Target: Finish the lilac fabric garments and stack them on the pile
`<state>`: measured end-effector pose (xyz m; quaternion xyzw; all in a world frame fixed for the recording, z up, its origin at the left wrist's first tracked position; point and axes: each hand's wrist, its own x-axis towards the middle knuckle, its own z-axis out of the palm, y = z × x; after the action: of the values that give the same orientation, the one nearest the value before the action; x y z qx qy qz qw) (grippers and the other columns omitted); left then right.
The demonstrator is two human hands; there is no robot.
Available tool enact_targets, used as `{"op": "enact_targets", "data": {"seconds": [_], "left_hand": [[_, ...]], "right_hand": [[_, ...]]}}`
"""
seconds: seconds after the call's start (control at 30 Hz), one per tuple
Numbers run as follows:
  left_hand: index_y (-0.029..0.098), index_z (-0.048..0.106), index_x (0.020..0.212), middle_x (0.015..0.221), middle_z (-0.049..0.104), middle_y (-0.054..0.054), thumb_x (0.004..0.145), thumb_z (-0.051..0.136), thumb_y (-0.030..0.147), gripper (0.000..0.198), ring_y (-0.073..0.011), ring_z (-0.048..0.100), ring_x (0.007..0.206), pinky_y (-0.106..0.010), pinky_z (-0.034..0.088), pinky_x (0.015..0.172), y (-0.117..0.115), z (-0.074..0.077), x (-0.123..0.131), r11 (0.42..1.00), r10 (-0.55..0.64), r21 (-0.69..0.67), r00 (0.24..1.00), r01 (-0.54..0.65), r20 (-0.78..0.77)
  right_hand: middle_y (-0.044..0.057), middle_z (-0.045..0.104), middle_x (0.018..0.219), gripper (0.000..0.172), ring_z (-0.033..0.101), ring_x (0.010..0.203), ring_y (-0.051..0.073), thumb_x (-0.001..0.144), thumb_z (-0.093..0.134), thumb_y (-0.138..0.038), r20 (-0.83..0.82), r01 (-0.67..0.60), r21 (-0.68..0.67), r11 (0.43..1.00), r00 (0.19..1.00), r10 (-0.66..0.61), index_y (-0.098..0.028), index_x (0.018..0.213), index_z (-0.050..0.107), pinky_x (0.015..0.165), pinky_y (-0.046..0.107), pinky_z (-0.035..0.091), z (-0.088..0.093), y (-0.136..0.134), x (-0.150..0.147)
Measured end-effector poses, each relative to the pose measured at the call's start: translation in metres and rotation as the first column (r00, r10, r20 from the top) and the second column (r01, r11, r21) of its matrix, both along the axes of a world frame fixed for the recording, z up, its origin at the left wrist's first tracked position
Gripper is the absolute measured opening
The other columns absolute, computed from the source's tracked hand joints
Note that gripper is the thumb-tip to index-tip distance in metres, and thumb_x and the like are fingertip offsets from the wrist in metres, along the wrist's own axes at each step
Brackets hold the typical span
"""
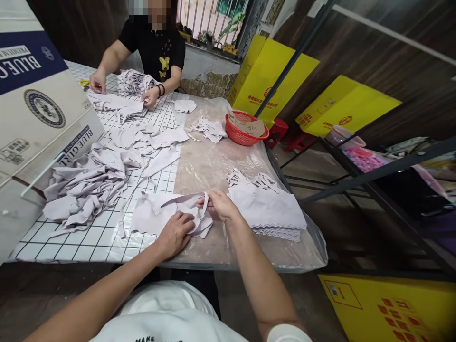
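Two bare hands work over one pale lilac cloth piece [147,216] at the lower centre of the frame, spread across the seam where the gridded table cover [81,251] meets a clear plastic sheet [203,166]. The left hand [176,232] lies palm down on the cloth, fingers extended and slightly bent, resting on it without a grip. The right hand [221,205], just beside it, has thumb and forefinger closed on a narrow strip [205,202] at the piece's right end, raised off the rest.

Right of centre, near the right wrist, sits a neat stack [267,206] of similar pieces with wavy lower edges. A crumpled heap [89,190] of the same fabric fills the left side, beside a large carton [21,128]. Above centre, a red basket [238,136] holds a cardboard scrap [251,127]. At upper left, a co-worker [151,52] in black handles more fabric [124,105].
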<state>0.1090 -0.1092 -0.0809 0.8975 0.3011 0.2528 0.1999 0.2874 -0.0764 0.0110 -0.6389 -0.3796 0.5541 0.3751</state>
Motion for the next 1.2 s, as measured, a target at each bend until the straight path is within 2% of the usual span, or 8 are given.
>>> {"op": "enact_targets", "data": {"seconds": [0.13,0.3,0.4,0.5,0.57,0.67,0.8,1.2], "left_hand": [[0.020,0.062,0.093,0.124,0.064,-0.008,0.079,0.060,0.006,0.021,-0.0259,0.051,0.100,-0.042,0.046,0.087,0.002,-0.004,0.000,1.000,-0.005,-0.017,1.000,0.005,-0.014],[0.019,0.060,0.087,0.120,0.066,-0.009,0.081,0.061,0.009,0.012,-0.0255,0.053,0.095,-0.042,0.047,0.084,0.003,-0.009,0.004,1.000,0.012,-0.002,1.000,-0.012,0.011],[0.018,0.059,0.081,0.116,0.067,-0.010,0.080,0.064,0.011,0.009,-0.0253,0.054,0.093,-0.043,0.049,0.082,0.002,-0.005,0.005,1.000,0.006,-0.014,1.000,-0.005,0.014],[0.018,0.062,0.088,0.119,0.065,-0.011,0.082,0.067,0.019,0.008,-0.0249,0.056,0.099,-0.041,0.051,0.084,0.009,0.006,-0.006,0.998,-0.057,-0.030,0.995,0.059,0.085],[0.018,0.063,0.098,0.121,0.063,-0.012,0.086,0.064,0.024,0.013,-0.0250,0.056,0.105,-0.041,0.051,0.086,0.021,0.013,-0.026,1.000,0.017,0.006,0.988,-0.018,0.153],[0.018,0.064,0.103,0.121,0.062,-0.013,0.088,0.056,0.018,0.017,-0.0279,0.052,0.108,-0.044,0.049,0.086,0.046,0.022,-0.069,0.951,0.279,0.109,0.955,-0.289,0.101],[0.019,0.066,0.103,0.103,0.066,-0.009,0.075,0.052,0.004,0.035,-0.0266,0.050,0.093,-0.040,0.046,0.076,0.071,0.028,-0.119,0.966,0.238,0.146,0.950,-0.212,-0.201],[0.018,0.060,0.083,0.099,0.064,-0.007,0.072,0.047,-0.003,0.027,-0.0210,0.051,0.089,-0.032,0.046,0.076,0.046,0.032,-0.142,0.997,0.070,0.047,0.990,-0.065,-0.123]], "right_hand": [[-0.004,0.063,0.060,0.013,0.061,0.051,0.011,0.087,0.059,-0.025,-0.162,-0.032,-0.075,0.997,0.987,0.020,-0.021,0.082,0.048,0.054,0.021,0.049,0.040,0.016,0.001],[0.000,0.073,0.083,0.017,0.069,0.069,0.012,0.089,0.062,-0.032,-0.218,0.087,0.277,0.957,0.976,-0.026,-0.022,0.093,0.049,0.065,0.024,0.053,0.101,0.064,0.032],[-0.002,0.072,0.086,0.022,0.069,0.074,0.012,0.086,0.063,-0.033,-0.148,0.262,0.412,0.873,0.964,-0.219,-0.025,0.099,0.048,0.065,0.022,0.051,0.110,0.097,0.049],[-0.004,0.067,0.083,0.026,0.065,0.069,0.010,0.080,0.065,-0.027,-0.003,0.349,0.396,0.849,0.925,-0.379,-0.025,0.101,0.049,0.058,0.018,0.044,0.087,0.108,0.043],[-0.004,0.065,0.082,0.023,0.062,0.068,0.009,0.077,0.065,-0.023,0.074,0.267,0.360,0.894,0.947,-0.313,-0.022,0.096,0.053,0.057,0.017,0.043,0.057,0.100,0.024],[-0.002,0.065,0.078,0.011,0.061,0.070,0.010,0.078,0.063,-0.027,0.094,-0.109,0.240,0.965,0.992,0.089,-0.018,0.084,0.059,0.060,0.019,0.046,0.009,0.073,-0.018],[0.000,0.065,0.073,0.011,0.059,0.064,0.011,0.085,0.055,-0.025,0.210,-0.463,0.065,0.884,0.873,0.441,-0.017,0.080,0.061,0.056,0.020,0.045,-0.035,0.043,-0.070],[-0.004,0.050,0.048,0.025,0.043,0.050,0.010,0.078,0.058,-0.015,0.402,-0.633,-0.059,0.772,0.692,0.599,-0.016,0.054,0.061,0.056,0.024,0.032,-0.044,0.036,-0.086]]}}
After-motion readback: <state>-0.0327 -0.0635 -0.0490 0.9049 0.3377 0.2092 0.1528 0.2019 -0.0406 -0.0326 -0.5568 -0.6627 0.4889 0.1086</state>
